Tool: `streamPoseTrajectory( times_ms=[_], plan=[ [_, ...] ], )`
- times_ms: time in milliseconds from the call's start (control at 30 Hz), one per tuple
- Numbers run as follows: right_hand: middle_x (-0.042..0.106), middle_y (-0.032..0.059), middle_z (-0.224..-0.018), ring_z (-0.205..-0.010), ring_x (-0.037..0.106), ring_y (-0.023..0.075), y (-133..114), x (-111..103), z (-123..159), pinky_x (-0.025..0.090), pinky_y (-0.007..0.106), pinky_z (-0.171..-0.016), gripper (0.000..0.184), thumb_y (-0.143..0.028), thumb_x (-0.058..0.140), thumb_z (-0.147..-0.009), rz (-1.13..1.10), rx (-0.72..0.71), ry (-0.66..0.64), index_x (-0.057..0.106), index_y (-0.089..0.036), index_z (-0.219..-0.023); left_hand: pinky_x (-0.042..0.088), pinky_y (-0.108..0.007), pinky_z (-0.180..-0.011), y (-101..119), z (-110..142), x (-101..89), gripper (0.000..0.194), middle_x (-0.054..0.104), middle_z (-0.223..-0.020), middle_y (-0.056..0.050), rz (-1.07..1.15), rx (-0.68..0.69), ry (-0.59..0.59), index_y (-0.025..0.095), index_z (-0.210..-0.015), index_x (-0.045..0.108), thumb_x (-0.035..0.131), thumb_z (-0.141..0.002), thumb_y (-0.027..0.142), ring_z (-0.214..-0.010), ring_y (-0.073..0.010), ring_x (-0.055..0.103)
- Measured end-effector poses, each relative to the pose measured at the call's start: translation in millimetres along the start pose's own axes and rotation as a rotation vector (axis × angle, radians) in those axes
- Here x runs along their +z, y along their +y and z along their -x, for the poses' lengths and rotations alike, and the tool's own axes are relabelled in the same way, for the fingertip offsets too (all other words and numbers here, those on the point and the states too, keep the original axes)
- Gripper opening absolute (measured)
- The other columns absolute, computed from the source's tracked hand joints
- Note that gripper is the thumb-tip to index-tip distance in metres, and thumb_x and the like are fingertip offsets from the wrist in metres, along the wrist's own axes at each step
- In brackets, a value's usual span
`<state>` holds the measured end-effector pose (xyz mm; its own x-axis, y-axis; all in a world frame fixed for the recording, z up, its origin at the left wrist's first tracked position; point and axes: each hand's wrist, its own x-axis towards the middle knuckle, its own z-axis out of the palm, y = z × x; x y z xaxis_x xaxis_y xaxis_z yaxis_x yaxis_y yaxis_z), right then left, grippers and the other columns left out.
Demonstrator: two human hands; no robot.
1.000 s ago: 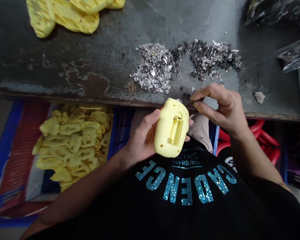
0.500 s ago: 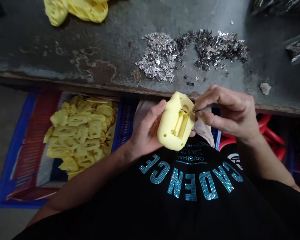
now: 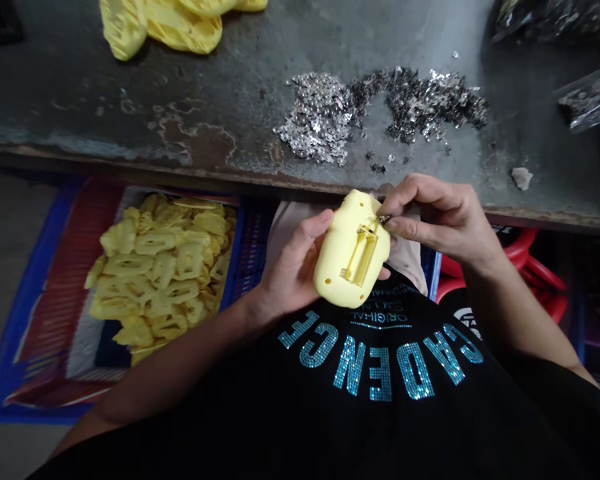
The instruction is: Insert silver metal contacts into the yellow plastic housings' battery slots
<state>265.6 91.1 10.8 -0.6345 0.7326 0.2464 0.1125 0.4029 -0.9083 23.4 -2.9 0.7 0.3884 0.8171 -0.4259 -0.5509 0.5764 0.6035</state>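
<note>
My left hand [image 3: 296, 263] grips a yellow plastic casing [image 3: 337, 257] from its side, fingers wrapped beneath it. The casing has small screw holes and a slotted battery compartment [image 3: 363, 257] facing up at me. Between thumb and index finger, my right hand [image 3: 433, 217] pinches a small dark metal battery contact [image 3: 384, 219] at the upper end of that compartment. Whether the contact touches the slot, I cannot tell. Past the hands, a pile of shiny flat metal contacts [image 3: 315, 117] lies on the metal workbench [image 3: 250, 157], joined to a darker pile of spring-like contacts [image 3: 425, 103].
A blue crate [image 3: 35, 320] at lower left holds several yellow plastic parts [image 3: 155, 273]. On the bench sit a yellow plastic bag [image 3: 180, 27], clear bags of metal parts [image 3: 590, 100] and a pale lump [image 3: 521, 177]. Red rings [image 3: 525, 257] show beneath the bench at right.
My right hand has moved left with the contact, from the casing's edge to the top of the battery compartment. My left hand still holds the casing, slightly lower in view.
</note>
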Motion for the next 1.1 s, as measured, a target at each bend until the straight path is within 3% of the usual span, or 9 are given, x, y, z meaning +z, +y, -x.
streamPoseTrajectory(
  times_ms=[67, 233, 333, 467, 667, 800, 900, 1100],
  plan=[
    [0.082, 0.0002, -0.092, -0.077, 0.076, 0.0193, 3, 1, 0, 0.064, 0.035, -0.069, 0.021, -0.047, 0.091, -0.101, -0.063, 0.005, 0.016, 0.086, -0.028, -0.105, 0.072, -0.039, -0.072, 1, 0, 2.3, 0.053, 0.094, -0.105, -0.006, -0.005, 0.028, 0.0, 0.019, -0.119, 0.088, 0.088, -0.095, 0.066, -0.081, -0.0301, 0.09],
    [0.086, 0.0027, -0.1, -0.092, 0.083, 0.0241, -15, 1, 3, 0.069, 0.042, -0.082, 0.012, -0.042, 0.089, -0.103, 0.012, -0.024, 0.076, 0.086, -0.03, -0.105, 0.07, -0.037, -0.068, 0, -1, 8.2, 0.054, 0.093, -0.102, -0.007, 0.026, 0.077, 0.044, 0.016, -0.123, 0.087, 0.085, -0.098, 0.064, -0.079, -0.0301, 0.088],
    [0.087, 0.0028, -0.101, -0.095, 0.083, 0.0262, -25, -1, 3, 0.07, 0.047, -0.088, 0.008, -0.041, 0.084, -0.105, 0.108, -0.029, 0.029, 0.086, -0.034, -0.106, 0.072, -0.042, -0.076, -1, -1, 9.9, 0.06, 0.092, -0.104, -0.009, 0.047, 0.04, 0.062, 0.014, -0.135, 0.085, 0.077, -0.105, 0.066, -0.096, -0.036, 0.091],
    [0.086, 0.0043, -0.098, -0.089, 0.08, 0.0289, -28, -2, -1, 0.071, 0.051, -0.085, 0.014, -0.05, 0.082, -0.103, 0.216, 0.018, 0.0, 0.084, -0.036, -0.101, 0.075, -0.054, -0.093, -3, -2, 10.0, 0.064, 0.092, -0.126, -0.011, 0.085, 0.021, 0.079, 0.021, -0.147, 0.083, 0.077, -0.104, 0.067, -0.125, -0.0449, 0.087],
    [0.084, 0.0038, -0.103, -0.096, 0.079, 0.0268, -35, -1, -5, 0.067, 0.048, -0.086, 0.011, -0.039, 0.073, -0.109, 0.432, -0.062, -0.062, 0.08, -0.033, -0.105, 0.074, -0.053, -0.099, -3, -5, 8.1, 0.056, 0.09, -0.134, -0.011, 0.115, 0.054, 0.045, 0.017, -0.135, 0.086, 0.083, -0.102, 0.062, -0.135, -0.0462, 0.083],
    [0.081, 0.0066, -0.108, -0.105, 0.076, 0.029, -42, -4, -7, 0.065, 0.05, -0.092, 0.018, -0.039, 0.064, -0.115, 0.614, -0.061, -0.171, 0.079, -0.032, -0.108, 0.072, -0.056, -0.106, -1, -6, 9.7, 0.056, 0.09, -0.138, -0.011, 0.134, 0.044, -0.006, 0.016, -0.142, 0.084, 0.081, -0.105, 0.058, -0.143, -0.0462, 0.079],
    [0.081, 0.0071, -0.11, -0.104, 0.075, 0.029, -46, -7, -9, 0.065, 0.05, -0.093, 0.022, -0.039, 0.06, -0.118, 0.654, -0.09, -0.209, 0.079, -0.032, -0.11, 0.072, -0.058, -0.106, -1, -8, 12.0, 0.058, 0.089, -0.14, -0.01, 0.14, 0.026, -0.012, 0.019, -0.151, 0.081, 0.076, -0.108, 0.058, -0.144, -0.0457, 0.078],
    [0.08, 0.0057, -0.11, -0.103, 0.075, 0.0281, -51, -12, -14, 0.066, 0.05, -0.095, 0.028, -0.052, 0.059, -0.121, 0.651, -0.116, -0.226, 0.078, -0.033, -0.11, 0.074, -0.058, -0.109, -2, -11, 12.7, 0.059, 0.088, -0.144, -0.011, 0.168, 0.051, -0.014, 0.023, -0.151, 0.081, 0.085, -0.101, 0.055, -0.148, -0.0483, 0.075]
  ],
)
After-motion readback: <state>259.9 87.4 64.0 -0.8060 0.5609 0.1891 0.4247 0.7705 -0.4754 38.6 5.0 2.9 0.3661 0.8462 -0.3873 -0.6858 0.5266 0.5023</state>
